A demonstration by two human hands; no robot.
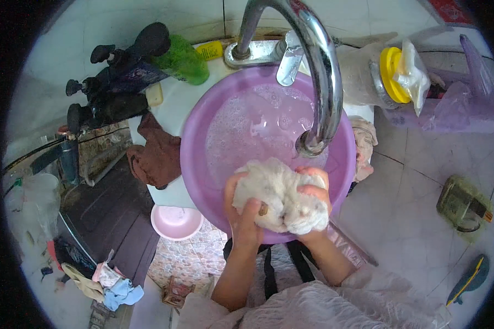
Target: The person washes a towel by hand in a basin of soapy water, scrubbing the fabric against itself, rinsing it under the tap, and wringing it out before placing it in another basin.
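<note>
White cloth (277, 192) is held bunched between left hand (240, 211) and right hand (319, 189), neither nearer; long axis roughly left-to-right, over near part of purple basin (194, 159), nearside of tap spout (329, 88).

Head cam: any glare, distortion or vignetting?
Head view: bright highlights on the chrome faucet and soapy water; head view: black vignetting at the corners, edges bowing near the rim; head view: white cloth reasonably sharp.
</note>
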